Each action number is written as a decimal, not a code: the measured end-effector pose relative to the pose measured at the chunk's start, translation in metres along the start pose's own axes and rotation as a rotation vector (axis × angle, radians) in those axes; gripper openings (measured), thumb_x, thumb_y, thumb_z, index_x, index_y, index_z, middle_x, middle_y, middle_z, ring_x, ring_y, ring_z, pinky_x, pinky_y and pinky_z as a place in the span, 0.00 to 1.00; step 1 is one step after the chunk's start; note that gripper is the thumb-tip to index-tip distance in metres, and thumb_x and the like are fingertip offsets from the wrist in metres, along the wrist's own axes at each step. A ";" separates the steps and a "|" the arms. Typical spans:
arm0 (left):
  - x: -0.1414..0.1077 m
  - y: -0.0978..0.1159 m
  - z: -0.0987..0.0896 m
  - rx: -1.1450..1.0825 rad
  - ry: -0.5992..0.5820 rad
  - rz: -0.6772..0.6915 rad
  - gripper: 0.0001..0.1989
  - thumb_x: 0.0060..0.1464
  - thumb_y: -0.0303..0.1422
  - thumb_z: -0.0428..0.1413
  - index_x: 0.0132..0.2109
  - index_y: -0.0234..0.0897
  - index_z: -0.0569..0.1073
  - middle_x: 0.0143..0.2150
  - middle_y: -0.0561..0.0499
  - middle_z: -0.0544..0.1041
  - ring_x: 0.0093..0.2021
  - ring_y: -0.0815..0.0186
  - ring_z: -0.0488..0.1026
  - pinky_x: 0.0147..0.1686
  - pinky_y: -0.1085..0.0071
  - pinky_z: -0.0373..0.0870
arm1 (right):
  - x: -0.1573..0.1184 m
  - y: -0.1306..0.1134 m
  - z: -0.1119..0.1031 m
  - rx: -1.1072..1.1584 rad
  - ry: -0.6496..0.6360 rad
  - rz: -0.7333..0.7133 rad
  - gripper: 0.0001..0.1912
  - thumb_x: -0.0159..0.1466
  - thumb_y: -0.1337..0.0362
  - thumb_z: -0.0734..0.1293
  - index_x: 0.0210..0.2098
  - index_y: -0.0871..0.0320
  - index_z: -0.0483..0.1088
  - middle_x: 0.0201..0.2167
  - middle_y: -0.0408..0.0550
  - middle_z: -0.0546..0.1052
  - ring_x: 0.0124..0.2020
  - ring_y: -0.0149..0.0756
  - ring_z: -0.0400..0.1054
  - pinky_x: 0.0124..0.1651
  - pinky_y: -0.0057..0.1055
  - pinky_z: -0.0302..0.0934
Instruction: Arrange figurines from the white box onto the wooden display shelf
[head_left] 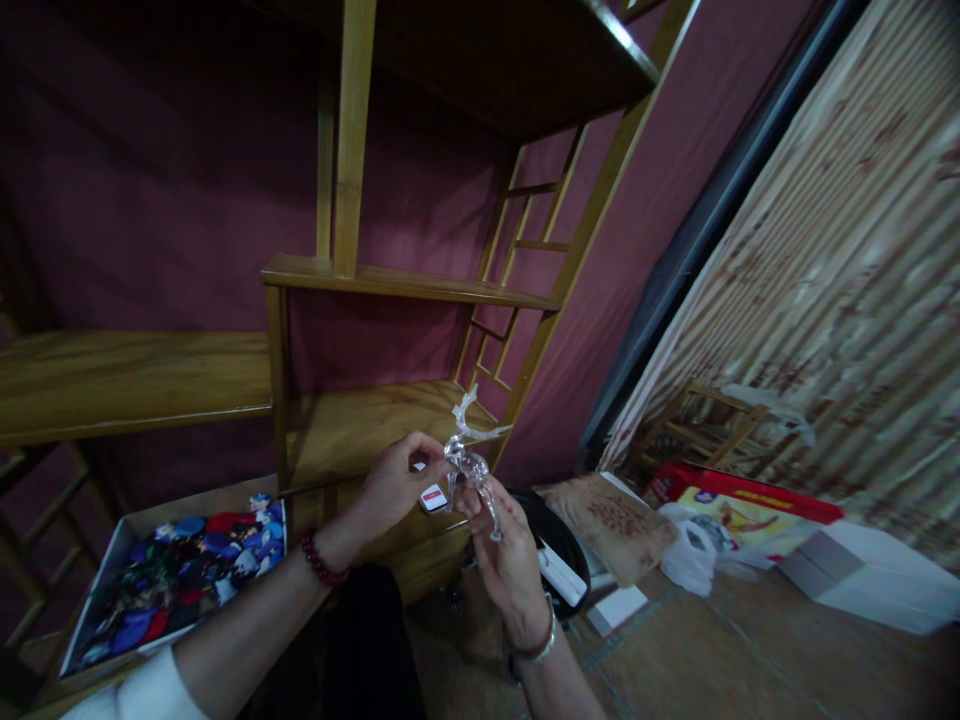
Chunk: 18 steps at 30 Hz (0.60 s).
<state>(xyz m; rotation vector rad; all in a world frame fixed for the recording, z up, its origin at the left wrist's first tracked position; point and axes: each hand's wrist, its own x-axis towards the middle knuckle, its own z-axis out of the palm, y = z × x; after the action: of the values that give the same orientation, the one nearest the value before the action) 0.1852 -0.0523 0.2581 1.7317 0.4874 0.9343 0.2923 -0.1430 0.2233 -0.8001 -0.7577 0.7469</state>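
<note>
A clear, glassy deer figurine [469,465] with branching antlers is between my two hands, in front of the lower shelf. My right hand [511,565] is closed around its body and legs from below, a silvery bracelet at the wrist. From the left, my left hand [394,485] meets the figurine near its head, thumb and index finger curled in a pinch. That wrist wears a dark red beaded bracelet [324,560]. Just below the left fingertips shows a small white-and-red item [433,498]; whether it is held or lies behind cannot be made out.
The wooden shelf unit [412,285] stands ahead against a dark red wall. At lower left is a box [71,655] of colourful small figures. To the right on the floor are a black round container [581,545], brown paper bag [607,520], plastic bag [686,550] and white box [877,580].
</note>
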 end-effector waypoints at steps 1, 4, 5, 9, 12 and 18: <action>0.001 -0.001 -0.001 -0.050 -0.024 0.005 0.10 0.46 0.34 0.54 0.36 0.33 0.69 0.36 0.48 0.72 0.36 0.67 0.68 0.37 0.71 0.64 | 0.000 0.000 0.000 0.028 0.007 0.013 0.07 0.52 0.60 0.66 0.25 0.58 0.69 0.23 0.43 0.68 0.26 0.29 0.61 0.32 0.28 0.58; 0.003 0.001 -0.004 -0.152 -0.096 -0.049 0.16 0.45 0.34 0.55 0.42 0.33 0.68 0.39 0.46 0.72 0.37 0.67 0.68 0.35 0.72 0.64 | 0.003 -0.001 -0.001 0.091 0.027 0.058 0.06 0.50 0.62 0.67 0.28 0.57 0.71 0.27 0.44 0.71 0.28 0.30 0.63 0.34 0.29 0.60; 0.003 0.002 -0.005 -0.163 -0.112 -0.078 0.17 0.44 0.34 0.56 0.43 0.33 0.68 0.40 0.46 0.73 0.37 0.67 0.68 0.34 0.73 0.64 | 0.004 0.000 -0.001 0.108 0.023 0.077 0.05 0.50 0.63 0.67 0.28 0.56 0.71 0.28 0.44 0.72 0.29 0.31 0.64 0.34 0.29 0.60; 0.004 0.006 -0.009 -0.187 -0.185 -0.116 0.20 0.43 0.36 0.57 0.45 0.33 0.70 0.41 0.45 0.73 0.35 0.68 0.68 0.30 0.75 0.62 | 0.011 0.003 -0.005 0.140 -0.027 0.130 0.04 0.49 0.64 0.67 0.27 0.56 0.71 0.26 0.44 0.72 0.27 0.30 0.64 0.32 0.29 0.61; 0.005 0.006 -0.011 -0.227 -0.243 -0.126 0.21 0.43 0.36 0.57 0.45 0.32 0.70 0.41 0.45 0.73 0.34 0.69 0.68 0.27 0.77 0.61 | 0.015 0.007 -0.009 0.136 -0.059 0.144 0.04 0.49 0.64 0.67 0.26 0.55 0.70 0.25 0.43 0.72 0.27 0.30 0.64 0.33 0.30 0.62; 0.003 0.002 -0.015 -0.286 -0.327 -0.172 0.28 0.43 0.36 0.57 0.53 0.34 0.64 0.42 0.45 0.72 0.30 0.73 0.65 0.21 0.80 0.55 | 0.018 0.015 -0.017 0.147 -0.125 0.244 0.04 0.51 0.65 0.65 0.28 0.55 0.71 0.29 0.44 0.74 0.29 0.31 0.66 0.37 0.33 0.63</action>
<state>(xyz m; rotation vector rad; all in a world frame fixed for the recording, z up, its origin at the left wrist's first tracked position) 0.1746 -0.0415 0.2628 1.5164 0.2679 0.5537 0.3110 -0.1267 0.2080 -0.7243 -0.7150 1.0673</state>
